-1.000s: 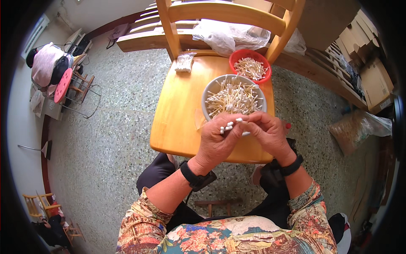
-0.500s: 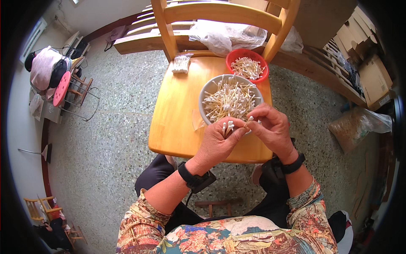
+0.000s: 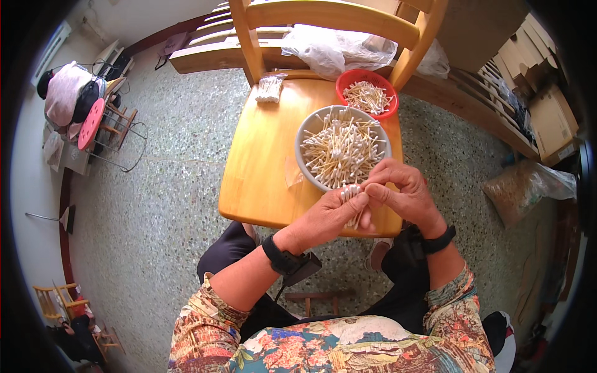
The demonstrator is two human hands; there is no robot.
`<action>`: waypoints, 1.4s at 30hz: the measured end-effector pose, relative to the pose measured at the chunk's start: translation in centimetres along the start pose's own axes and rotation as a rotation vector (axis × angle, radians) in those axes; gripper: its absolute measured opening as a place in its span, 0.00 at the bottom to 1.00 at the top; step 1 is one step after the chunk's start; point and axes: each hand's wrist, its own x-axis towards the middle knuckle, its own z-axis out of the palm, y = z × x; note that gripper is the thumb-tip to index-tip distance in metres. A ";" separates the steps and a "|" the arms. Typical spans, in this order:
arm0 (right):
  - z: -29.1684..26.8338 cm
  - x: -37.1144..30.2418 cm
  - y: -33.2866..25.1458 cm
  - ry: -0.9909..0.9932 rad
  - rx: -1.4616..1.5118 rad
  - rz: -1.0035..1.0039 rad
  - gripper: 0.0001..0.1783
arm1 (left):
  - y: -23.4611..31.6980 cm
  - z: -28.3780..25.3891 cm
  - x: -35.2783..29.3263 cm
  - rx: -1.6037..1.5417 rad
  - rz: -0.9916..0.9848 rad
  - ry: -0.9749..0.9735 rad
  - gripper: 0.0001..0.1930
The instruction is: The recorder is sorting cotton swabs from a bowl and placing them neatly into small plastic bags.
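Note:
My left hand (image 3: 324, 217) is closed round a small bunch of cotton swabs (image 3: 351, 192), their white tips side by side above the thumb. Pressed close against it, my right hand (image 3: 407, 198) has its thumb and forefinger pinched together; whatever lies between them is hidden. Both hands are over the near right part of a wooden chair seat (image 3: 255, 168). Just beyond them stands a grey bowl (image 3: 300, 152) heaped with loose cotton swabs (image 3: 341, 146). Behind it, a red plastic basket (image 3: 393, 110) contains more swabs.
A clear packet of cotton swabs (image 3: 270, 89) lies at the seat's far left. Beside the bowl is a scrap of clear film (image 3: 293, 173). The chair's backrest (image 3: 333, 18) rises at the far side, with white plastic bags (image 3: 323, 50) behind. A filled clear sack (image 3: 519, 186) sits on the right.
Both hands have shifted slightly right and nearer to me. The swabs in my left hand, spread apart before, now sit in a tighter row with more tips showing.

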 end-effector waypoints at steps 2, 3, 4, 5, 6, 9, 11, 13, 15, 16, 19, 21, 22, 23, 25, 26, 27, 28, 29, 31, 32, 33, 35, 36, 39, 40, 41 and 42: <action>-0.2 0.1 0.8 0.091 -0.085 0.023 0.05 | 0.1 -0.1 -0.1 -0.095 -0.109 0.008 0.15; -0.3 0.3 1.1 0.180 -0.181 0.046 0.05 | 0.1 -0.5 0.1 -0.130 -0.116 0.108 0.15; -0.5 0.4 1.3 0.183 -0.187 0.049 0.05 | 0.3 -0.8 0.3 -0.164 -0.123 0.208 0.14; -0.9 0.5 1.6 0.294 -0.352 0.043 0.04 | 0.6 -1.3 0.5 -0.216 -0.053 0.239 0.13; -1.2 0.7 1.8 0.403 -0.508 0.032 0.04 | 0.9 -1.6 0.5 -0.214 -0.055 0.241 0.13; -1.2 0.9 1.6 0.325 -0.669 -0.074 0.05 | 1.3 -2.2 0.7 -0.276 0.047 0.446 0.11; -0.5 1.2 1.7 0.272 -0.722 -0.115 0.07 | 1.3 -2.3 0.7 -0.294 0.063 0.484 0.11; 0.3 1.7 2.2 0.244 -0.790 -0.201 0.08 | 1.2 -2.3 0.8 -0.312 0.078 0.520 0.11; 0.7 2.2 2.5 0.230 -0.844 -0.210 0.08 | 0.9 -2.4 0.9 -0.316 0.081 0.478 0.10; 0.7 2.5 2.6 0.217 -0.898 -0.222 0.08 | 0.9 -2.4 0.9 -0.316 0.080 0.479 0.10; 0.6 3.0 3.0 0.187 -0.877 -0.260 0.08 | 0.8 -2.3 0.9 -0.276 0.065 0.482 0.10; 0.5 3.1 3.6 0.200 -0.854 -0.291 0.07 | 0.7 -2.3 0.8 -0.290 0.068 0.488 0.11; 0.4 3.2 3.7 0.212 -0.829 -0.323 0.07 | 0.8 -2.3 0.8 -0.291 0.071 0.492 0.11; 0.3 3.0 3.6 0.209 -0.828 -0.326 0.07 | 0.9 -2.3 0.9 -0.285 0.070 0.486 0.11; 0.5 2.7 2.7 0.247 -0.791 -0.323 0.07 | 0.8 -2.4 0.8 -0.281 0.074 0.495 0.11; 0.5 2.7 2.5 0.240 -0.787 -0.328 0.07 | 0.8 -2.4 0.8 -0.258 0.076 0.492 0.11; 0.5 2.7 2.3 0.290 -0.759 -0.363 0.08 | 0.7 -2.4 0.9 -0.236 0.078 0.484 0.11; 0.4 2.6 2.1 0.339 -0.729 -0.399 0.09 | 0.7 -2.2 0.9 -0.238 0.082 0.488 0.11; 0.4 2.4 1.8 0.334 -0.727 -0.402 0.09 | 0.9 -2.1 0.9 -0.239 0.070 0.501 0.11; 0.2 1.9 1.2 0.446 -0.585 -0.246 0.08 | 1.0 -1.9 1.0 -0.241 0.065 0.515 0.12; 0.2 1.8 1.5 0.442 -0.585 -0.249 0.08 | 1.0 -1.9 1.0 -0.199 0.050 0.508 0.12; 0.2 1.7 2.0 0.536 -0.346 -0.180 0.07 | 1.1 -1.7 1.1 -0.157 0.035 0.498 0.13; 0.2 1.2 2.3 0.609 0.080 -0.056 0.07 | 1.4 -0.8 1.4 -0.176 0.027 0.464 0.13; 0.5 1.2 2.2 0.602 0.086 -0.058 0.07 | 1.5 -0.5 1.3 -0.190 0.017 0.441 0.15; 1.9 1.1 2.0 0.597 0.248 -0.049 0.08 | 1.4 0.1 1.3 -0.207 0.018 0.370 0.18; 2.2 0.9 2.1 0.574 0.266 -0.045 0.08 | 1.5 0.3 1.3 -0.207 0.019 0.370 0.18; 2.5 0.7 2.1 0.551 0.284 -0.042 0.08 | 1.7 0.4 1.4 -0.264 0.051 0.373 0.19; 3.0 0.6 1.9 0.549 0.286 -0.040 0.08 | 1.7 0.4 1.4 -0.320 0.082 0.378 0.20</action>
